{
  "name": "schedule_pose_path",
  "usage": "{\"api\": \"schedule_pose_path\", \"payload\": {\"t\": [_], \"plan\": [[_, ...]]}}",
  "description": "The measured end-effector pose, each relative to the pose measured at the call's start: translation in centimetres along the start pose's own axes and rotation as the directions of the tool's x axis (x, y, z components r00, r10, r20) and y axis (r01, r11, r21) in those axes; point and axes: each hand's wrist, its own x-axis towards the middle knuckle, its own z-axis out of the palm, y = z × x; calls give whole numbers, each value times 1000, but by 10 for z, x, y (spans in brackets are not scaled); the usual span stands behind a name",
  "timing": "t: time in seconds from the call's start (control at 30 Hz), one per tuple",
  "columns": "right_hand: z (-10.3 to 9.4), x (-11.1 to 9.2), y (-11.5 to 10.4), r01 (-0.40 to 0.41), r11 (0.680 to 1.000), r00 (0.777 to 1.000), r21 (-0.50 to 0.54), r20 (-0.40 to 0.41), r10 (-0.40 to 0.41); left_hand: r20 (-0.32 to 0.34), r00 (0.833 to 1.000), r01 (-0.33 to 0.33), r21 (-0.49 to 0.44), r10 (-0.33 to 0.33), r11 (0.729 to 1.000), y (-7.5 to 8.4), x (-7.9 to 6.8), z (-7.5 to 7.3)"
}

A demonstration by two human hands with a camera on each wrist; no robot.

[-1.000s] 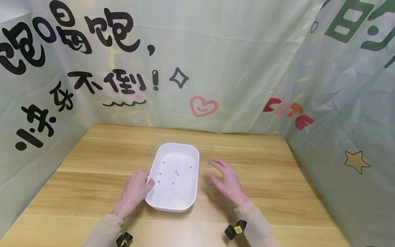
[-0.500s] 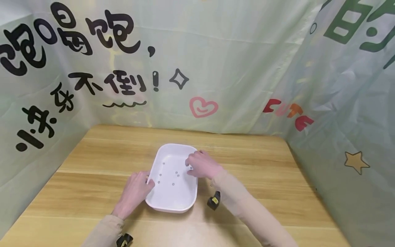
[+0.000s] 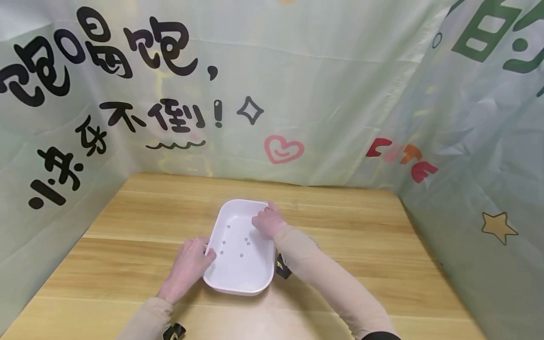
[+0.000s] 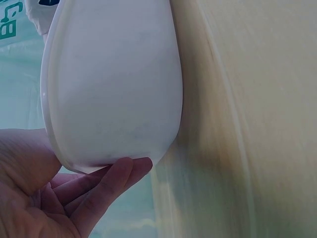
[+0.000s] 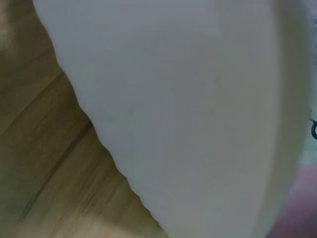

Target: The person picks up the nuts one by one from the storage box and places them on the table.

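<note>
A white plastic basin (image 3: 240, 278) with rounded corners stands on the wooden table. Several tiny ring-like metallic pieces (image 3: 241, 255) lie apart on its floor; their exact kind is too small to tell. My left hand (image 3: 190, 262) grips the basin's left side, thumb over the rim; in the left wrist view, its fingers (image 4: 116, 181) press the outer wall. My right hand (image 3: 268, 222) is bent over the basin's far right side with curled fingers. Whether it pinches a piece is hidden. Only a blurred bit of the right hand (image 5: 302, 208) shows beside the basin wall in the right wrist view.
The wooden table (image 3: 361, 236) spreads around the basin. A pale printed cloth (image 3: 323, 94) encloses the back and both sides. Black wrist cameras (image 3: 174, 331) sit under the sleeves, the right one close to the basin's right wall.
My right hand has come from the table on the right over the basin's right side, and its fingers have curled further. It now hides the piece near that wall. The left hand keeps its grip.
</note>
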Motion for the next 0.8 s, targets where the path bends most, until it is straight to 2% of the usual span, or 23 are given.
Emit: {"api": "schedule_pose_path", "payload": {"t": [0.4, 0.67, 0.8], "plan": [[8, 5, -2, -16, 1000, 999, -15, -37, 16, -1, 1000, 5, -4, -5, 1000, 0, 0, 0], [6, 6, -6, -10, 1000, 1000, -28, -16, 9, -10, 1000, -5, 7, 5, 1000, -1, 0, 0], [6, 7, -7, -11, 1000, 1000, 3, -4, 11, -16, 1000, -10, 12, 10, 1000, -1, 0, 0]]}}
